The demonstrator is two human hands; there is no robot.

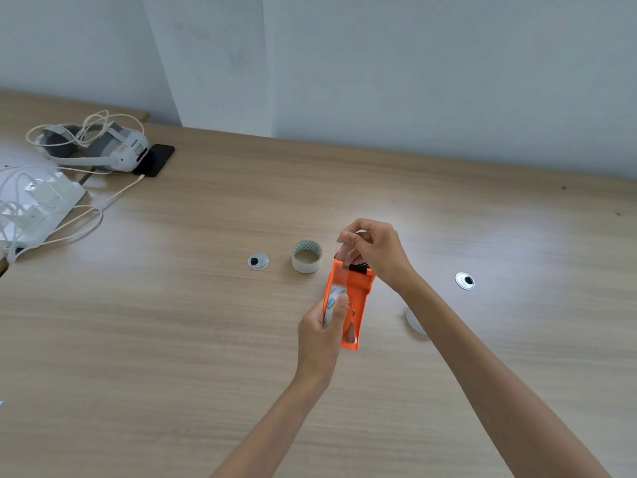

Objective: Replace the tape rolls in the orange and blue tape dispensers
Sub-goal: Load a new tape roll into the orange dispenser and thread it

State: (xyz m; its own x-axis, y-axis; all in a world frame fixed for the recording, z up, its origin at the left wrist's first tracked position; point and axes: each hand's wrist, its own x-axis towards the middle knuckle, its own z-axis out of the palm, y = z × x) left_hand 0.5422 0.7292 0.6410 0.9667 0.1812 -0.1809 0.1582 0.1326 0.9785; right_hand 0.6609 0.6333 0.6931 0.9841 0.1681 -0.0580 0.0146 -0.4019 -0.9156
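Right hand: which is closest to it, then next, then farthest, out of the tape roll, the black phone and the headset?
From the right hand:
1. Tape roll, just to its left on the table.
2. Black phone, far left, near the wall.
3. Headset, farthest left, just past the phone.

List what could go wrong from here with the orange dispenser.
1. The right hand pinches clear tape at the top of the orange dispenser; the strip may stick to the fingers or fold on itself.
2. The left hand holds the dispenser in mid-air, so a pull could twist it loose.
3. The right forearm passes over a white roll and may knock it.
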